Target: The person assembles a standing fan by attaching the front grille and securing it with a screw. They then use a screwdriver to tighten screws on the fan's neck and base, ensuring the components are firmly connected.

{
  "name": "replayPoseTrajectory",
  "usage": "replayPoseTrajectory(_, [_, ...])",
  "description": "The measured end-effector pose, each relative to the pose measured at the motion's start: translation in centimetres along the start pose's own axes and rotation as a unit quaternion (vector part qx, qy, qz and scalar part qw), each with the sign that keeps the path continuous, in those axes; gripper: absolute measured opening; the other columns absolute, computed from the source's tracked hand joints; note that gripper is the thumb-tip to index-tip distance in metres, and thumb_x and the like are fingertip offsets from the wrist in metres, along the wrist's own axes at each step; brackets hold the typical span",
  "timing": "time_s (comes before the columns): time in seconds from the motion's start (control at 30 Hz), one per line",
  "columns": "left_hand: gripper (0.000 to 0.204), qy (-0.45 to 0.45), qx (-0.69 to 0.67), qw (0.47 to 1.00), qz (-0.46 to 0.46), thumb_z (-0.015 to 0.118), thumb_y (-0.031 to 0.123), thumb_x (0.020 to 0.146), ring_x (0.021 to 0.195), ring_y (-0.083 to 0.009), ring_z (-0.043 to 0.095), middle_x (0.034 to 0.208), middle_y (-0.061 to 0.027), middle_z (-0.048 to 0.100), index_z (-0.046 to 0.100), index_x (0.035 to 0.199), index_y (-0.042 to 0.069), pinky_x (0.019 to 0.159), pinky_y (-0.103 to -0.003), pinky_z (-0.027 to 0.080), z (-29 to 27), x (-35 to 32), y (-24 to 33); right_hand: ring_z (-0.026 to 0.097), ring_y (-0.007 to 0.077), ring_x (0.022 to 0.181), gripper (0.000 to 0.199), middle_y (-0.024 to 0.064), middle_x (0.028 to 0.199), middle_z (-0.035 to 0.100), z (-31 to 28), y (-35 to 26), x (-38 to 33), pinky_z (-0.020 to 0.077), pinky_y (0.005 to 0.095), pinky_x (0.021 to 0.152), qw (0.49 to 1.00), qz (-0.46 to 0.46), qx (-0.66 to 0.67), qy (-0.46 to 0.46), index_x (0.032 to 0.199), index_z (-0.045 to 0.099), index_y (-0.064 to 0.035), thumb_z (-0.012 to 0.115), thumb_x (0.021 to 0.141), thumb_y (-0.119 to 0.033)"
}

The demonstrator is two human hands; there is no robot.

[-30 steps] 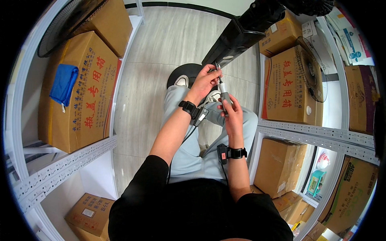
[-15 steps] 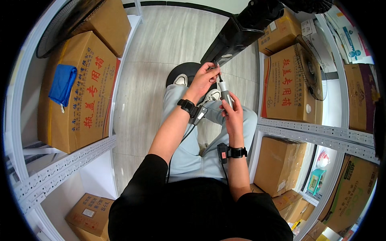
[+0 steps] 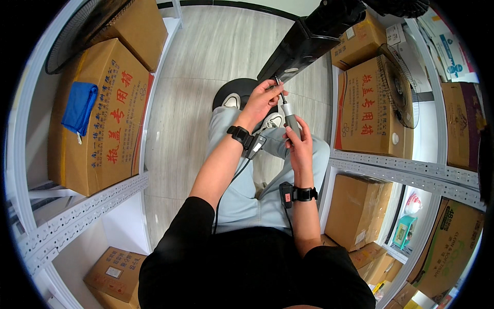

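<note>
In my right hand is a grey electric screwdriver, my fingers wrapped round its handle. Its thin dark shaft points away from me, up toward the fingers of my left hand. The left fingers are pinched together round the front end of the screwdriver bit, and a small silvery tip shows just beyond them. Whether a screw sits there is too small to tell. Close beyond the left fingertips is the lower end of a tilted black fan column. A round black base lies on the floor by my shoes.
Metal shelves stand on both sides. Cardboard boxes with a folded blue cloth are at left; more boxes and a round fan grille are at right. Cables run from the black wrist devices.
The right hand and screwdriver have shifted very slightly, and the silvery tip shows more clearly beyond the left fingers. Otherwise the pose is nearly the same.
</note>
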State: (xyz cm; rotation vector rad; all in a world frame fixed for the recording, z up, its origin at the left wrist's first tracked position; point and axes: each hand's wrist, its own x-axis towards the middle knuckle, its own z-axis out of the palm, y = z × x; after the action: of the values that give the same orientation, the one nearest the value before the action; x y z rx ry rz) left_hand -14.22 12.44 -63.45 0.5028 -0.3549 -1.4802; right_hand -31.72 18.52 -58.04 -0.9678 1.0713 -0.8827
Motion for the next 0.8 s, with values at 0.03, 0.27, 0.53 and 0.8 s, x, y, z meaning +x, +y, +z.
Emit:
replayPoseTrajectory(0.03, [0.023, 0.002, 0.018, 1.0, 0.0, 0.063, 0.013, 0.093, 0.06, -0.0038, 0.042, 0.097, -0.0182, 0.066, 0.055, 0.109, -0.002, 0.054, -0.018, 0.036, -0.2, 0.0, 0.0, 0.059, 0.0085, 0.072, 0.047, 0.011, 0.105, 0.065, 0.3, -0.1, -0.1, 0.0401, 0.0184, 0.053, 0.999, -0.019, -0.029, 0.008, 0.134, 0.047, -0.0034, 0.064, 0.091, -0.012])
replayPoseTrajectory(0.27, [0.018, -0.025, -0.007, 1.0, 0.001, 0.059, 0.01, 0.094, 0.06, -0.0038, 0.044, 0.096, -0.0183, 0.066, 0.055, 0.108, -0.002, 0.054, -0.017, 0.035, -0.5, 0.1, 0.2, 0.057, 0.0095, 0.07, 0.041, 0.0119, 0.103, 0.065, 0.0, -0.3, -0.1, 0.0387, 0.0175, 0.05, 0.993, 0.069, 0.089, -0.025, 0.131, 0.048, -0.001, 0.06, 0.093, -0.013])
replayPoseTrajectory(0.53, [0.015, 0.012, 0.014, 1.0, -0.012, 0.059, 0.012, 0.095, 0.059, -0.0023, 0.041, 0.094, -0.0178, 0.066, 0.057, 0.104, 0.0, 0.053, -0.017, 0.033, 0.2, -0.2, 0.4, 0.058, 0.0079, 0.072, 0.042, 0.011, 0.103, 0.066, 0.0, 0.1, -0.1, 0.0394, 0.0187, 0.053, 1.0, -0.002, -0.006, 0.002, 0.131, 0.051, -0.0036, 0.063, 0.092, -0.015])
replayPoseTrajectory(0.8, [0.022, -0.007, 0.017, 1.0, -0.007, 0.06, 0.012, 0.094, 0.06, -0.0032, 0.04, 0.093, -0.0165, 0.066, 0.057, 0.111, -0.002, 0.054, -0.017, 0.033, -0.3, -0.1, 0.2, 0.057, 0.0071, 0.07, 0.045, 0.0084, 0.097, 0.066, 0.0, -0.8, 0.2, 0.0368, 0.0182, 0.05, 0.99, 0.098, 0.09, -0.047, 0.133, 0.048, -0.0036, 0.063, 0.092, -0.014])
